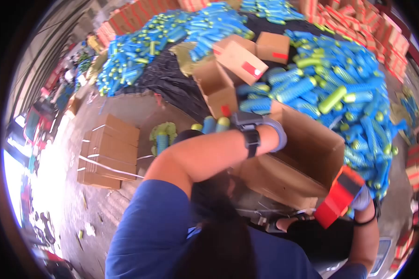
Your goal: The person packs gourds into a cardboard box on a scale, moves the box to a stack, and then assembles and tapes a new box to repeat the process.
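An open cardboard box (307, 144) stands tilted in front of me, its inside bare. My left hand (280, 135), in a grey glove, is closed at the near left edge of this box, its fingers partly hidden. A dark watch-like device (250, 137) is strapped on that wrist. Low at the box's right corner, my gloved right hand (361, 199) is closed round a red tape dispenser (335, 203), which overlaps the box edge in this view. Beyond the box lies a heap of long green vegetables in blue net sleeves (307, 90).
Open cartons (216, 88) with red tape stand past the box. Tied flat cardboard (109, 151) lies left on the floor. More netted vegetables (172, 32) are piled on a black sheet (167, 76). Stacked red-striped cartons (391, 42) line the back right.
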Demonstrator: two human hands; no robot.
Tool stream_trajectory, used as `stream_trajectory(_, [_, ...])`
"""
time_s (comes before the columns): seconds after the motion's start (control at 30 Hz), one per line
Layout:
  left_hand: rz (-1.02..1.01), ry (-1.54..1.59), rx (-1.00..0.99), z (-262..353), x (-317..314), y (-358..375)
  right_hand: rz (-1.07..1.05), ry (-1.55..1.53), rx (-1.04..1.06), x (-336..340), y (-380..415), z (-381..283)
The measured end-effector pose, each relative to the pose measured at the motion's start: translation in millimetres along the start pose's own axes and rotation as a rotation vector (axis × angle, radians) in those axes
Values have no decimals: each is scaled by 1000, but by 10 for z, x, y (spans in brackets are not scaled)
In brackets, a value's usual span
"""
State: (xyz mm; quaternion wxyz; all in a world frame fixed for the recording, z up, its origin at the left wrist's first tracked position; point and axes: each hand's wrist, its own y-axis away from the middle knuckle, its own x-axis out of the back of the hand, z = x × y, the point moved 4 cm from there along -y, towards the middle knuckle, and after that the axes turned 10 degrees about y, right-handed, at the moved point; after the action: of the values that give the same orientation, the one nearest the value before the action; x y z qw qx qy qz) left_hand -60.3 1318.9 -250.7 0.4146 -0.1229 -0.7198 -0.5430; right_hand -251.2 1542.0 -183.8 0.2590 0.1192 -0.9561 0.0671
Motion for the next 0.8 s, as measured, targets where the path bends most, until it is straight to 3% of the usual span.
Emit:
stream_trajectory(0.03, [392,395,301,36,73,185,34,-305,-40,9,47,211])
stream_trajectory(0.1, [429,343,91,-20,-158,-109,102,-849,-83,3,85,457])
stream_trajectory(0.13, [288,401,188,39,61,182,93,-844,-64,54,21,533])
stream_trajectory(0.2, [265,504,227,34,68,209,61,-1118,-240,37,-145,664])
stream_trajectory(0.23, [411,585,241,-59,-62,40,79,-1200,-153,8,-258,647])
stream_trajectory(0.3, [572,837,78,-112,-143,15,14,-1354,-172,-145,-447,748])
stream_trajectory(0.37, [609,837,45,-101,-226,58,64,-1259,-271,-307,-568,835])
stream_trajectory(0.43, [651,833,27,-113,-230,89,-47,-1243,-270,-401,-670,932])
stream_trajectory(0.5, [473,686,-241,24,-188,180,20,-1200,-319,-417,-685,1100])
stream_trajectory(0.67, [303,347,-371,212,-117,103,214,-1009,-323,-399,-738,1277])
stream_trajectory(0.73, [236,500,-330,173,7,254,244,-881,-283,-361,-756,1211])
stream_trajectory(0.8, [6,675,-284,158,8,378,276,-950,-282,-347,-717,1207])
